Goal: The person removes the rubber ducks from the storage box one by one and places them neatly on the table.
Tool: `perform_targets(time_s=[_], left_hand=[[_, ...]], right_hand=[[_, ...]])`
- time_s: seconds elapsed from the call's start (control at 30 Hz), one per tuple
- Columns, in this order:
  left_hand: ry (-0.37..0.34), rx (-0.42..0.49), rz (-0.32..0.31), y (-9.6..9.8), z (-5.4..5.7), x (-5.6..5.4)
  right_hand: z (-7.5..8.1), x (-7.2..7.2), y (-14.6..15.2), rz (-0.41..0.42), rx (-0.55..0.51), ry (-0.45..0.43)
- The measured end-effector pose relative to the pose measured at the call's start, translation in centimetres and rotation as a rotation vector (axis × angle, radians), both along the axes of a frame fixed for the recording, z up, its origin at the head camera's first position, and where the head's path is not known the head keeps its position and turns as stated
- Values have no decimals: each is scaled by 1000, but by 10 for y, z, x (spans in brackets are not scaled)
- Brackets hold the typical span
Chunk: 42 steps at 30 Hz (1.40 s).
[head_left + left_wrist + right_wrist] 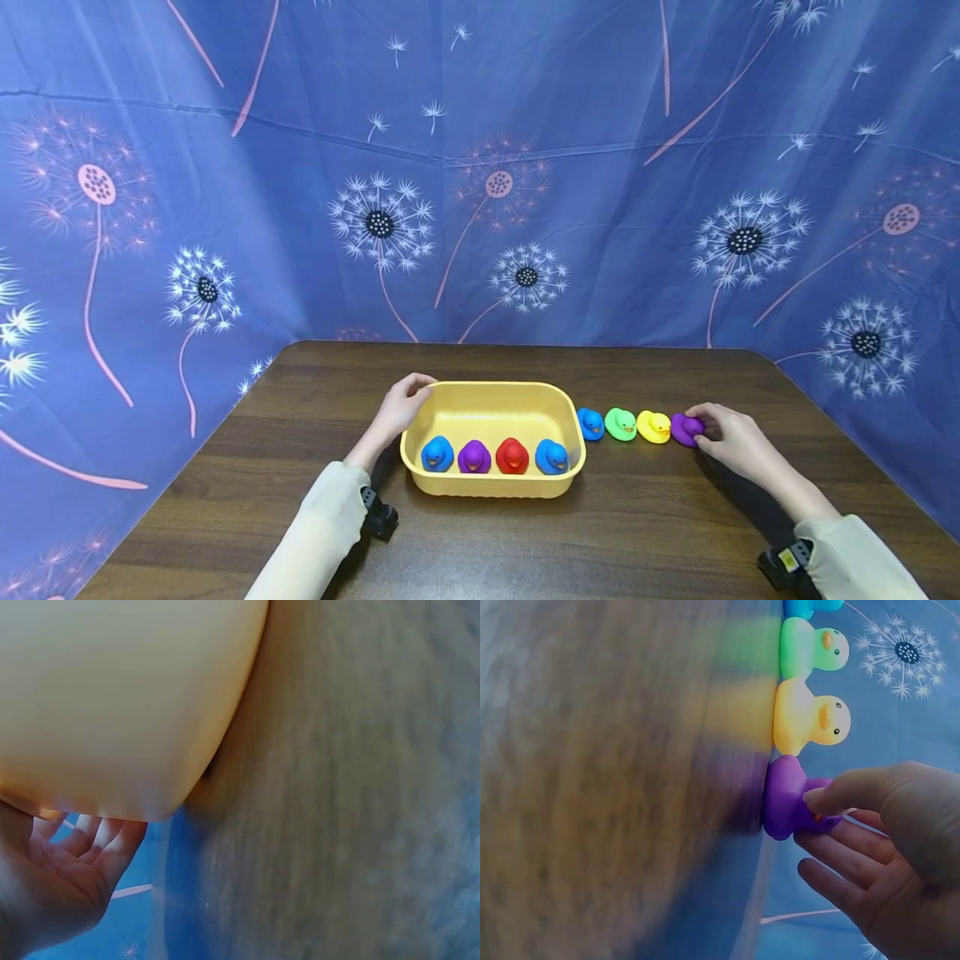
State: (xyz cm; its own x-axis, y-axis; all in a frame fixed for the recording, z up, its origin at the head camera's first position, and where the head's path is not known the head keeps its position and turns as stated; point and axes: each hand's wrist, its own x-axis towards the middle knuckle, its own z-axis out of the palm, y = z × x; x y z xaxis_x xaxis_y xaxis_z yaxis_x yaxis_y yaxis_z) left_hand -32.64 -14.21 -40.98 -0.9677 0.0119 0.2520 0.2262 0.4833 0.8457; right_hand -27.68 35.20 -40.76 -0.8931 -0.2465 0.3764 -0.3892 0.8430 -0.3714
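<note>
A yellow plastic basin [491, 486] stands on the table, with a row of rubber ducks along its near side: a blue duck [437, 454], a purple duck [474, 457], a red duck [512, 457] and another blue duck [552, 457]. My left hand [401, 407] holds the basin's far left corner; in the left wrist view its fingers [112, 851] are partly hidden behind the wall. To the right of the basin, my right hand [731, 437] pinches a second purple duck [784, 796] between thumb and fingers. That duck sits at the right end of an outside row.
Leftward from the pinched duck come a yellow duck [654, 427], a green duck [620, 424] and a blue duck [590, 424] beside the basin's right wall. The brown wooden table [637, 542] ends at a blue dandelion-print cloth [600, 192] behind.
</note>
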Motion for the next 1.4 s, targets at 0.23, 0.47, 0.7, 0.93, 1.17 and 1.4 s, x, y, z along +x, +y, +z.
perform_targets(time_s=[0.23, 0.47, 0.7, 0.93, 1.17, 1.4], left_hand=[[1, -1, 1, 0, 0, 0], [2, -4, 1, 0, 0, 0], [-3, 5, -6, 0, 0, 0], [-11, 4, 4, 0, 0, -1], [-14, 9, 2, 0, 0, -1], [-21, 8, 1, 0, 1, 0]], right_hand=[[0, -2, 1, -12, 8, -4], [0, -2, 1, -21, 8, -9], [0, -2, 2, -10, 15, -12], [1, 0, 2, -4, 41, 33], [5, 1, 5, -27, 53, 54], [11, 2, 4, -25, 45, 142]])
